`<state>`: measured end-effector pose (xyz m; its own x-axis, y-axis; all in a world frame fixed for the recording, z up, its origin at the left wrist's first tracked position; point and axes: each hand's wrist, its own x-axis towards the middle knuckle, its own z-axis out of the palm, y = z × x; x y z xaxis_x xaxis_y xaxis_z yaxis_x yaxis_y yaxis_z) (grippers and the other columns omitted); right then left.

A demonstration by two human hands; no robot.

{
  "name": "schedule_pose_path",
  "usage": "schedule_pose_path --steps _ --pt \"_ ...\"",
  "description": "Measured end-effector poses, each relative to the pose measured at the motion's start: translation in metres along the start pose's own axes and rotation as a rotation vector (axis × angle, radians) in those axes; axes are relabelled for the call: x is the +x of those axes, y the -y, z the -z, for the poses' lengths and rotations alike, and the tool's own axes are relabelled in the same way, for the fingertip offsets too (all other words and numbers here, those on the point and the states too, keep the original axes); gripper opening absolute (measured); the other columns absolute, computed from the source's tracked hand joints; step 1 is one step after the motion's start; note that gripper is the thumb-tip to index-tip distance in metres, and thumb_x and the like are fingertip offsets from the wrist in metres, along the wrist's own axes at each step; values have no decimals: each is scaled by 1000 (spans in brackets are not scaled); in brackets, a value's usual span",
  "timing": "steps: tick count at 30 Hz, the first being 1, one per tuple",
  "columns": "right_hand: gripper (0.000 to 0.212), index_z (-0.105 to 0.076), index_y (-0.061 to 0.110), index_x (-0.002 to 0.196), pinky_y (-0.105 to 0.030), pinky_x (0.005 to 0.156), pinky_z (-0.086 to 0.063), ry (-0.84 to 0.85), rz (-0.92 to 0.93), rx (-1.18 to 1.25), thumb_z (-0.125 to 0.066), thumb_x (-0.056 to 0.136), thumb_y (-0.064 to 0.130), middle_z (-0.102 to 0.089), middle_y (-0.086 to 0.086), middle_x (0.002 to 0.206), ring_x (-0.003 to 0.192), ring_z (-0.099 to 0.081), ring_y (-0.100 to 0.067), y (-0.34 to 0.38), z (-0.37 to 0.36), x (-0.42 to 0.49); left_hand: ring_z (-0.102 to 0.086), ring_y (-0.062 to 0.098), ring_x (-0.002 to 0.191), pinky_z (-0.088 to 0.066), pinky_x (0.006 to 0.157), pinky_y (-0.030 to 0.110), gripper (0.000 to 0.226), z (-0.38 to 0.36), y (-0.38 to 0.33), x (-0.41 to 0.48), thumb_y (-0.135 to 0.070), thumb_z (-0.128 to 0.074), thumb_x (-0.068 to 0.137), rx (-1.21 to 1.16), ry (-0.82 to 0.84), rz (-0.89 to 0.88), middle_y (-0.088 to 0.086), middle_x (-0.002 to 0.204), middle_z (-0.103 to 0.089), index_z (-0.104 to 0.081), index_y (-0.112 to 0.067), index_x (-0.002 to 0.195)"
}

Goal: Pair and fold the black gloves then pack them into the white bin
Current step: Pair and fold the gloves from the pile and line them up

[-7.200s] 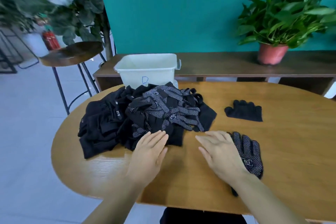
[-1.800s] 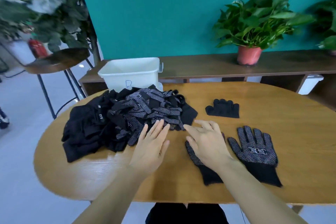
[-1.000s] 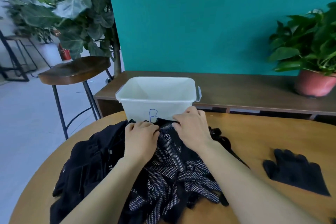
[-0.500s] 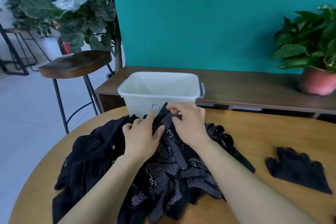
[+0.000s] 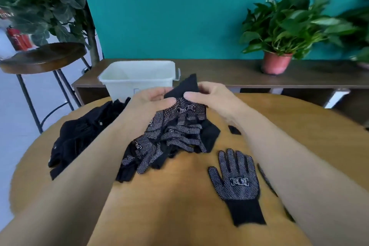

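A heap of black gloves [image 5: 111,138], several with white grip dots, lies on the left half of the wooden table [image 5: 311,132]. Above the heap, my left hand [image 5: 147,100] and my right hand [image 5: 211,96] both pinch one dotted black glove [image 5: 185,106] by its cuff, its fingers hanging down onto the heap. A single dotted glove [image 5: 237,181] lies flat, palm up, near the table's front right. Another glove is mostly hidden under my right forearm. The white bin [image 5: 137,78] stands just behind the heap.
A low wooden shelf [image 5: 239,70] runs behind the table and carries a potted plant [image 5: 279,46]. A wooden bar stool [image 5: 42,56] and a large leafy plant [image 5: 40,2] stand at the left. A small black piece [image 5: 234,130] lies beside my right wrist.
Both hands have lifted one dotted glove off the top of the heap by its cuff. The view has tilted down, showing the flat glove at the front right again.
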<state>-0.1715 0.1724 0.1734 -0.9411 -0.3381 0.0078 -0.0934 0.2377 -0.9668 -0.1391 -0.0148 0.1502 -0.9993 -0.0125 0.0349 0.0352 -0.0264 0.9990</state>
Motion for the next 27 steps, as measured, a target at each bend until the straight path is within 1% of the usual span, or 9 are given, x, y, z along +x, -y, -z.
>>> schedule_pose_path --steps 3,5,8,11,15,18,22,24,27 --pt "8 -72 6 93 -23 61 -53 58 -64 64 -69 88 11 -75 -3 81 68 -70 -12 -9 24 -37 -70 29 100 -53 94 39 35 -20 5 -19 -6 -70 83 52 88 2 13 107 -73 -67 -16 117" --pt "16 -71 1 98 -32 70 -58 61 -68 74 -70 88 14 -75 -8 85 74 -71 -20 -17 39 -55 -69 27 100 -51 97 38 47 -33 7 -28 -12 -72 76 -19 111 49 14 109 -72 -64 -11 123" --pt "22 -72 5 97 -35 87 -53 87 -96 -49 -68 90 26 -76 -6 91 85 -72 -18 -22 55 -81 -71 18 91 -52 87 32 36 -56 9 -41 -15 -69 83 -93 165 266 7 104 -75 -64 -6 118" --pt "20 -70 12 87 -36 89 -51 92 -84 -2 -64 93 30 -76 -6 92 86 -71 -18 -25 70 -97 -68 15 89 -49 82 30 37 -75 13 -49 -31 -70 77 -99 226 426 1 98 -76 -66 -14 109" --pt "17 -71 6 95 -34 85 -53 71 -34 43 -66 91 22 -75 -11 97 87 -70 -21 -39 90 -115 -67 19 91 -47 84 36 37 -103 12 -56 -44 -68 76 -62 265 515 1 97 -76 -69 -17 101" --pt "16 -71 4 100 -34 87 -54 84 -52 56 -66 90 16 -74 -12 100 88 -69 -20 -51 104 -129 -67 19 89 -48 81 36 31 -125 13 -57 -35 -68 78 -64 277 503 1 95 -76 -68 -15 102" --pt "14 -73 8 93 -24 74 -52 23 -44 152 -62 93 18 -74 -8 94 82 -69 -15 -62 133 -141 -69 16 82 -49 74 31 9 -154 16 -52 -20 -64 92 16 250 377 3 94 -75 -69 -13 92" --pt "16 -72 6 91 -24 71 -52 -33 -70 155 -63 93 19 -74 -9 93 79 -68 -16 -69 143 -142 -70 16 83 -50 74 29 13 -164 20 -47 -20 -65 92 76 257 318 5 97 -76 -71 -8 91" --pt "13 -72 12 87 -31 81 -50 -104 -152 103 -67 91 23 -74 -6 94 81 -67 -14 -94 163 -138 -71 19 87 -51 78 30 25 -190 33 -33 -22 -69 90 165 251 315 7 101 -76 -70 0 103"
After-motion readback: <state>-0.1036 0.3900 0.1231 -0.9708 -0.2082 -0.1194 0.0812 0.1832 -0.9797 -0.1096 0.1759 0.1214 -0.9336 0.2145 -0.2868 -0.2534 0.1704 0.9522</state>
